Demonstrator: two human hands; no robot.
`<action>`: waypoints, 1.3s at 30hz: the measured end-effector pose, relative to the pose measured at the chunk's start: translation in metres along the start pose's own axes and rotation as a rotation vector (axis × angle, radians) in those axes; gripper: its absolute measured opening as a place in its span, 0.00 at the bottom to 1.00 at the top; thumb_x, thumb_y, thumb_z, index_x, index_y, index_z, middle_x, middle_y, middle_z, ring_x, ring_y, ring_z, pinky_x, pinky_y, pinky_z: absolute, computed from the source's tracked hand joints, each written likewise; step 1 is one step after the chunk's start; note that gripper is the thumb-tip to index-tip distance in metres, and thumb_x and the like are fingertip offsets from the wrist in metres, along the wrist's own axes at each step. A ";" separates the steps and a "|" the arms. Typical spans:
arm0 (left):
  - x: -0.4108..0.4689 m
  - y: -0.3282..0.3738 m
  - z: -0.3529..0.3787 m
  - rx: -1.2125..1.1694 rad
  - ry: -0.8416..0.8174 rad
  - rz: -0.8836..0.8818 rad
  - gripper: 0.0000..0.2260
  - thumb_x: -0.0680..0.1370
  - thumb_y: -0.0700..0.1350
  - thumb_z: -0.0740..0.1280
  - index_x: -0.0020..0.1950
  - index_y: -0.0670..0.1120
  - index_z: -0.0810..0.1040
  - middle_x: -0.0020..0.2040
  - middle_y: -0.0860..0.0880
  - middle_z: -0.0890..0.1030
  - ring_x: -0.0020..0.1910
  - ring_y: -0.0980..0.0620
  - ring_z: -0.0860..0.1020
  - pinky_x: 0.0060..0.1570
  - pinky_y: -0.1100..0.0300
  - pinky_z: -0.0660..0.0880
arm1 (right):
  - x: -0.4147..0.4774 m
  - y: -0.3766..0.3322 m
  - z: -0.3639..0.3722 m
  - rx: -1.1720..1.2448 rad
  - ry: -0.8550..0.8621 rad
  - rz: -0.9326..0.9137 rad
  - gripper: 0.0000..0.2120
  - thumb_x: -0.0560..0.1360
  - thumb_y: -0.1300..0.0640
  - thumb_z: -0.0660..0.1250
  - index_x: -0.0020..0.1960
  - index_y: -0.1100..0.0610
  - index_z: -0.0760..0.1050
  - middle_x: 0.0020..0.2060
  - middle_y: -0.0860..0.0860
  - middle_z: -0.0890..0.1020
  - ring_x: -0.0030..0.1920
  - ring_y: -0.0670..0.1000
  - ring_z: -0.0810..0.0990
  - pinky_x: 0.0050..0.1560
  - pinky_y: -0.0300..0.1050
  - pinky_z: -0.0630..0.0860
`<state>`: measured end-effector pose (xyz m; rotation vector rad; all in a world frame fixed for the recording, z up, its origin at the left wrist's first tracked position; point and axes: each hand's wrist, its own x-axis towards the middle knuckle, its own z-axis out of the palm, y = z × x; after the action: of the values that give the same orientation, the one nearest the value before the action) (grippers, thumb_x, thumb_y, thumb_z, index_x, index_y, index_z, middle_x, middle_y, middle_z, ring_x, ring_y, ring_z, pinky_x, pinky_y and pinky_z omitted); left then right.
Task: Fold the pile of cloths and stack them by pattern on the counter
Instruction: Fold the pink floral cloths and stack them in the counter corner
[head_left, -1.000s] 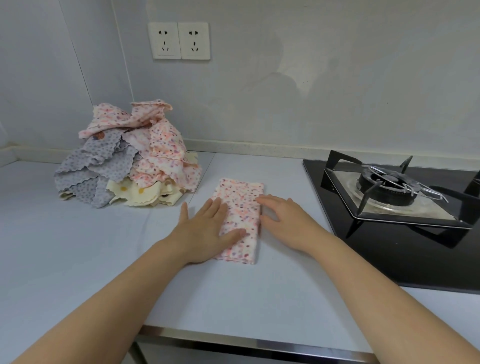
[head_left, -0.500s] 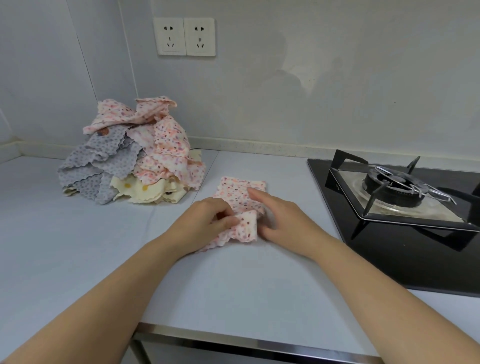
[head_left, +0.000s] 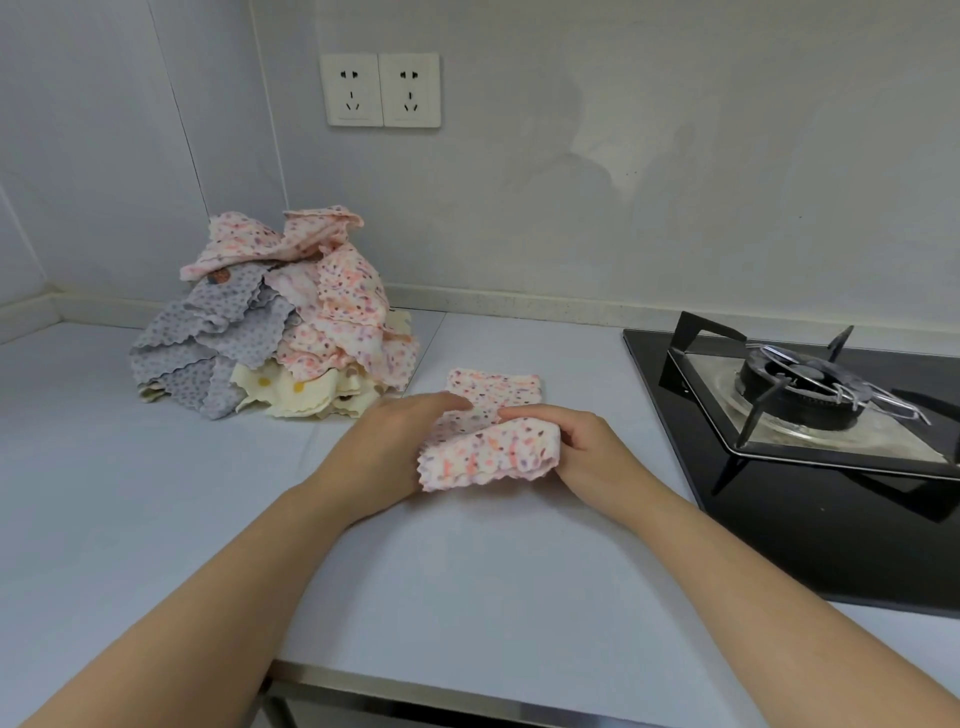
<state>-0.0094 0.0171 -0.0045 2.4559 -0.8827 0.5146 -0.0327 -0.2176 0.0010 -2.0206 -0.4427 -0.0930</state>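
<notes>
Broadly, a pale desk fills the view, running back to a grey wall. Black glass hob set into the desk on the right, one burner under a metal pan support. Pile of cloths heaped at the back left, against the wall corner: pink floral pieces on top and down the right side, grey dotted ones on the left, pale yellow ones at the bottom, all unfolded with wavy edges. Both bare forearms reach in from the near edge. Left hand at the left edge of a pink floral cloth; its grip is on the raised flap, fingertips partly hidden behind the fabric. Right hand at the cloth's right edge, fingers curled round the fold, thumb on top; grip closed on the cloth. Cloth sits mid-desk, between the pile and the hob, apart from both; far end lies flat on the desk, near end lifted and curled over. Double sockets on the wall above the pile.
</notes>
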 end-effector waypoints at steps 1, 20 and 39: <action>0.000 0.003 0.002 -0.048 -0.006 -0.008 0.20 0.68 0.45 0.70 0.60 0.48 0.79 0.54 0.52 0.83 0.52 0.55 0.80 0.50 0.59 0.74 | 0.000 0.000 0.000 0.004 0.005 0.009 0.19 0.76 0.68 0.63 0.57 0.47 0.80 0.57 0.42 0.82 0.60 0.39 0.77 0.64 0.41 0.73; 0.017 0.043 0.014 -0.044 0.063 -0.636 0.11 0.80 0.47 0.62 0.40 0.44 0.65 0.33 0.48 0.69 0.36 0.46 0.70 0.32 0.56 0.62 | 0.010 -0.008 0.004 -0.390 0.236 0.326 0.07 0.75 0.53 0.65 0.42 0.55 0.76 0.33 0.49 0.80 0.35 0.55 0.81 0.40 0.49 0.80; 0.007 0.039 0.016 0.181 -0.140 0.219 0.17 0.76 0.59 0.59 0.60 0.53 0.76 0.54 0.55 0.79 0.52 0.52 0.77 0.48 0.54 0.75 | 0.005 0.010 -0.023 -0.564 0.027 0.128 0.34 0.70 0.72 0.58 0.71 0.48 0.65 0.69 0.51 0.69 0.69 0.53 0.67 0.69 0.54 0.63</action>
<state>-0.0276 -0.0219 -0.0017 2.5981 -1.2208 0.5236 -0.0212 -0.2405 0.0046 -2.5919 -0.2863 -0.1816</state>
